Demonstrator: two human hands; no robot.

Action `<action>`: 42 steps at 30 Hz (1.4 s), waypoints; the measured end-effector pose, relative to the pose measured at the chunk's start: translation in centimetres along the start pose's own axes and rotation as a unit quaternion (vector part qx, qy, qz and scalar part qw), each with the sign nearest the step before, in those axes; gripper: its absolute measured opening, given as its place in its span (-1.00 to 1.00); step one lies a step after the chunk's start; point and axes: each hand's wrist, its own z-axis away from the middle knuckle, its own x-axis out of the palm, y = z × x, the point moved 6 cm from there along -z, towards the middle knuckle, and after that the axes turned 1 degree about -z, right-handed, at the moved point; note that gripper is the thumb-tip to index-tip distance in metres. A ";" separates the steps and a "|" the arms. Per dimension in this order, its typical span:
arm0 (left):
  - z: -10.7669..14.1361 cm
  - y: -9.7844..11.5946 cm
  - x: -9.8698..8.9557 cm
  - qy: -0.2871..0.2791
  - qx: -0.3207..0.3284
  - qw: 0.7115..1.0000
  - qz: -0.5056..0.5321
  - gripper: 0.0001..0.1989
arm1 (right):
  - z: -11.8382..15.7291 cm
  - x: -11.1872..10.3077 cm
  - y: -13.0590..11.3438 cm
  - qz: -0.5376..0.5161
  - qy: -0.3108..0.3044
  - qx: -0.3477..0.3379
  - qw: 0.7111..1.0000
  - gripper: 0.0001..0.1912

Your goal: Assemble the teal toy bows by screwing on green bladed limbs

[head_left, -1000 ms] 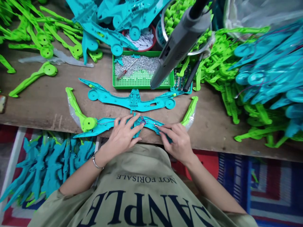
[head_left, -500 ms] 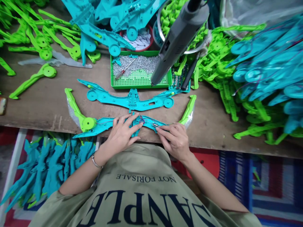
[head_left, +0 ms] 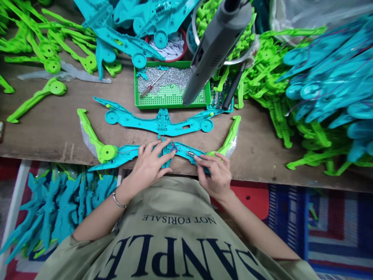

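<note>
Head: left hand on turquoise frame; right hand beside metal piece

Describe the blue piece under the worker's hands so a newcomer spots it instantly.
Along the near edge of the wooden table, find the left hand and right hand. The blue piece lies beneath both. Unlike the similar piece just beyond, it carries thin wires and a small metal part.
</note>
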 end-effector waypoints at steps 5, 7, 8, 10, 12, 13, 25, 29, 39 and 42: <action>0.0 0.0 0.0 0.005 0.004 1.000 -0.005 -0.37 | 0.2 -0.1 -0.3 0.011 -0.004 0.005 1.000 -0.72; 0.0 0.1 -0.1 0.004 0.003 1.000 -0.004 -0.37 | -0.2 -0.3 -0.5 0.015 -0.004 0.005 1.000 -0.71; 0.0 0.1 -0.1 0.002 0.003 1.000 -0.003 -0.37 | -0.5 -0.4 -0.6 0.016 -0.002 0.005 1.000 -0.70; 0.0 0.1 -0.1 -0.001 0.001 1.000 0.000 -0.36 | -1.0 -0.4 -0.9 0.019 0.004 0.003 1.000 -0.70; 0.0 0.1 -0.1 -0.004 -0.003 1.000 0.001 -0.37 | -1.4 -0.1 -1.3 0.024 0.008 0.000 1.000 -0.72; 0.0 0.1 -0.1 -0.004 -0.006 1.000 0.001 -0.38 | -1.5 0.1 -1.4 0.027 0.011 -0.001 1.000 -0.73; 0.0 0.1 0.1 0.006 -0.002 1.000 -0.010 -0.37 | -2.3 1.3 -2.2 0.118 0.032 -0.030 0.992 -0.71; 0.1 0.0 0.2 0.007 -0.001 1.000 -0.009 -0.37 | -2.4 1.3 -2.3 0.101 0.041 -0.047 0.993 -0.68; 0.0 0.1 0.3 0.005 -0.001 1.000 -0.009 -0.34 | -1.6 1.1 -2.2 0.095 -0.033 -0.184 0.978 -0.81; 0.1 0.0 0.4 0.005 -0.003 1.000 -0.006 -0.34 | -1.4 0.7 -1.6 0.053 -0.068 -0.185 0.979 -0.74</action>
